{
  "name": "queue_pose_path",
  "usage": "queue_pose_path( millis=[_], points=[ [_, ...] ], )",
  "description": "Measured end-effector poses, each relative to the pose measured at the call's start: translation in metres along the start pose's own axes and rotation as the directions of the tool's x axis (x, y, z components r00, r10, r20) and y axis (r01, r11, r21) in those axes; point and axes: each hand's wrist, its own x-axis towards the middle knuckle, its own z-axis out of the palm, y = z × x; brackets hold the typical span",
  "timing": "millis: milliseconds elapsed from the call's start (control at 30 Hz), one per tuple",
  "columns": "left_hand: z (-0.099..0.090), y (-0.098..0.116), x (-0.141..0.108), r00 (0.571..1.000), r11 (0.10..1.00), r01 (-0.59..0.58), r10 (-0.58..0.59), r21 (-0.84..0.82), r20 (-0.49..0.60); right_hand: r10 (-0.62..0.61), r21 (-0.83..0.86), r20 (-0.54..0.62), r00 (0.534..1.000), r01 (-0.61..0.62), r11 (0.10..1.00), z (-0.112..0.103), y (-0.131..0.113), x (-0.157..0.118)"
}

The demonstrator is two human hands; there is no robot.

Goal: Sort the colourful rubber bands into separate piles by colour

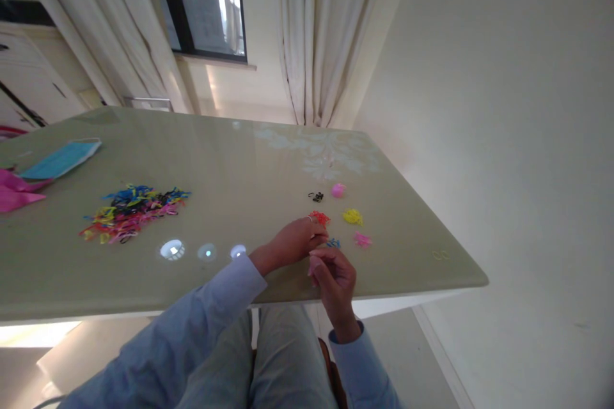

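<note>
My left hand (298,240) reaches in from the left, low over the table. Its fingers are bent and pressed together, between a small red pile of rubber bands (320,218) and a blue one (333,243). Just below it, my right hand (334,276) is curled with thumb and index finger pinched, close to the left fingertips. Anything held in either hand is too small or hidden to make out. Around them lie a black group of bands (316,197), a yellow pile (352,216), a pink pile (363,239) and a pink-purple clump (338,190).
A large mixed heap of coloured bands (137,211) lies on the left of the glossy table (230,160). Farther left are a blue face mask (64,158) and a bright pink item (19,190). Two pale yellow bands (440,255) lie near the right corner, beside the wall.
</note>
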Motion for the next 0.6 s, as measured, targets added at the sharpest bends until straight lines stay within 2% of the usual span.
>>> queue_pose_path(
  millis=[100,200,300,400,500,600],
  points=[
    [-0.008,-0.001,-0.022,0.998,0.999,0.041,-0.042,-0.005,-0.056,-0.024,-0.042,0.002,1.0,0.024,0.999,-0.001,0.001,0.0],
    [-0.014,-0.006,-0.055,0.969,0.979,0.202,-0.2,0.0,-0.143,-0.027,-0.063,0.022,0.999,0.029,0.998,0.0,0.002,0.002],
    [-0.02,-0.017,-0.093,0.889,0.914,0.397,-0.362,0.078,-0.279,0.018,-0.121,0.094,0.995,-0.007,0.993,0.001,0.002,0.006],
    [-0.029,-0.031,-0.13,0.804,0.833,0.525,-0.418,0.175,-0.423,0.115,-0.208,0.209,0.971,-0.071,0.976,0.004,0.002,0.014],
    [-0.04,-0.043,-0.157,0.764,0.826,0.542,-0.409,0.153,-0.499,0.205,-0.307,0.292,0.934,-0.111,0.945,0.011,-0.001,0.023],
    [-0.047,-0.049,-0.168,0.742,0.875,0.484,-0.401,0.016,-0.538,0.226,-0.352,0.352,0.908,-0.095,0.931,0.026,-0.006,0.034]
  ],
)
